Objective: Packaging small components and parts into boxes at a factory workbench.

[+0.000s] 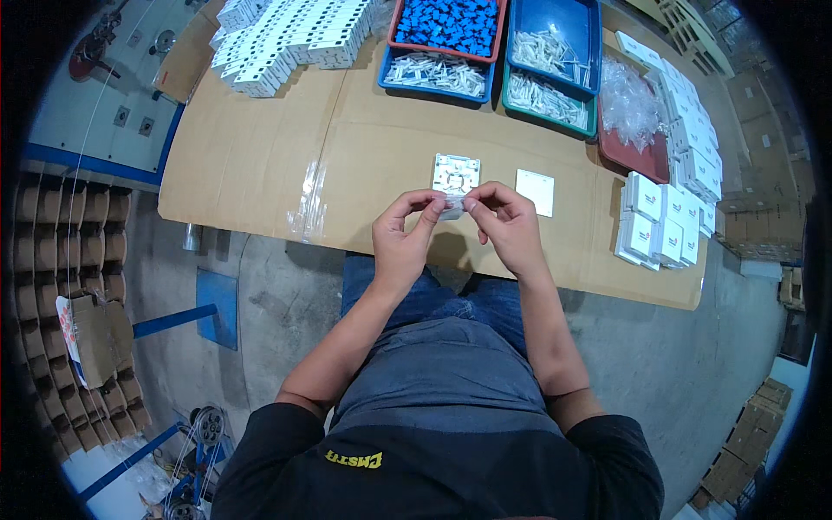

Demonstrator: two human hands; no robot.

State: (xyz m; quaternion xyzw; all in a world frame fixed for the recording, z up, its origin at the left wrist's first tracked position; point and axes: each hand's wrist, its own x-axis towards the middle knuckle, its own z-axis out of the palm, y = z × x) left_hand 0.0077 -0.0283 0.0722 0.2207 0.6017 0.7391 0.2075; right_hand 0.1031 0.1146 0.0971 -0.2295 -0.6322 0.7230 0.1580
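Observation:
Both my hands meet near the table's front edge, at the middle. Between the fingertips of my left hand (407,234) and my right hand (510,227) is a small, clear plastic bag (453,204), pinched from both sides. Its contents are too small to make out. Just beyond it lies a white square switch frame (457,172), back side up, with metal parts around a central opening. A flat white square cover plate (535,191) rests to the right, beside my right hand and apart from it.
Cardboard (251,173) covers the table. White boxed units (295,43) stand in rows at the far left, and more white units (659,221) are stacked at right. Trays hold blue parts (446,26) and white slim parts (433,74). A red tray (637,160) carries crumpled clear bags (631,100).

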